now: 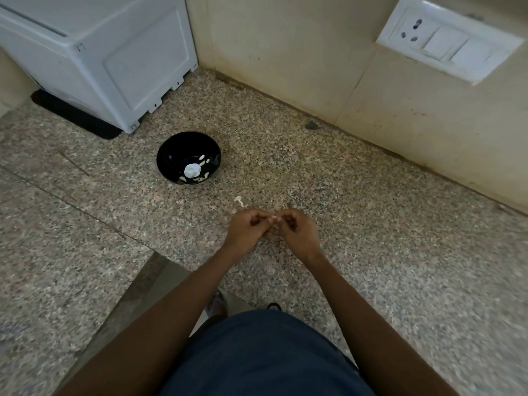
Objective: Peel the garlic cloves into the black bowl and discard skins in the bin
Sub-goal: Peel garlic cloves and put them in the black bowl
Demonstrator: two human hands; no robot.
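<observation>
Speckled granite countertop [371, 224], meeting a cream tiled wall [285, 52] at the back. Black bowl [188, 158]: upright on the counter, well apart from the hands, to their left and farther back; holds several pale peeled garlic cloves [203, 158] and one larger round white piece, nature unclear. Left hand [247, 228]: fingers curled, thumb and fingertips pinching a small pale garlic clove [273, 218] held above the counter. Right hand [297, 230]: fingers curled likewise, tips pinched on the same clove, the two hands touching at the fingertips. Scrap of garlic skin [239, 200]: white, lying on the counter just beyond the hands. White appliance [100, 58]: rear left, on a black mat [74, 115]. White socket and switch plate [448, 38]: on the wall, upper right. Bin: out of view.
</observation>
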